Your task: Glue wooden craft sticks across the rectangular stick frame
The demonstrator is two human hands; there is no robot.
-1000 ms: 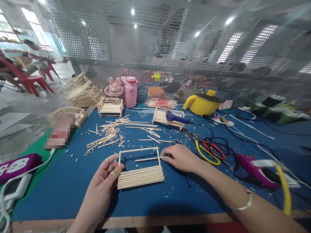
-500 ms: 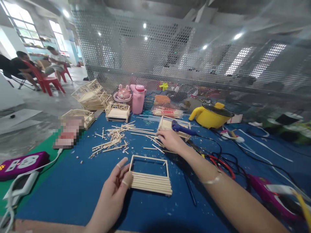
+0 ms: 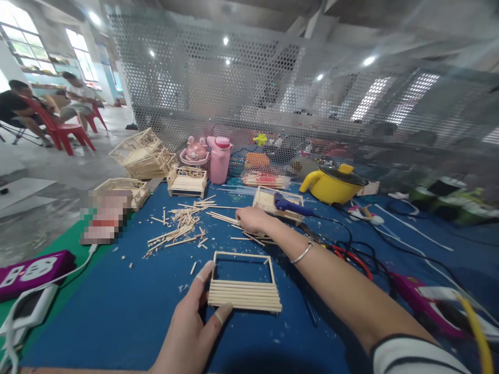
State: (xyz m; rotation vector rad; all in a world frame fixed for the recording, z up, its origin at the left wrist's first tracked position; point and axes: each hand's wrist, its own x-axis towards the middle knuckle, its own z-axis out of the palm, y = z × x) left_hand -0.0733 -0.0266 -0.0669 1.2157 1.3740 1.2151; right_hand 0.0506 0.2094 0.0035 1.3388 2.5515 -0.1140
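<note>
One stick frame point(image 3: 244, 283) lies flat on the blue table point(image 3: 117, 306), near its front edge; its near half is filled with about seven sticks laid side by side, the far half is bare. The left hand point(image 3: 191, 332) rests flat and spread beside the frame, thumb and forefinger touching its left edge, gripping nothing. The right hand point(image 3: 251, 219) reaches out to the loose sticks point(image 3: 230, 221) beyond the frame, fingers curled down on them; whether it pinches one I cannot tell, since the fingertips are hidden. A second scatter of short sticks point(image 3: 175, 234) lies to the left, too tangled to count. Four or five built stick pieces stand at the back left. One yellow pot point(image 3: 333, 184), one pink bottle point(image 3: 219, 158), one blue glue gun point(image 3: 290, 206). The cables at right are blurred.
</note>
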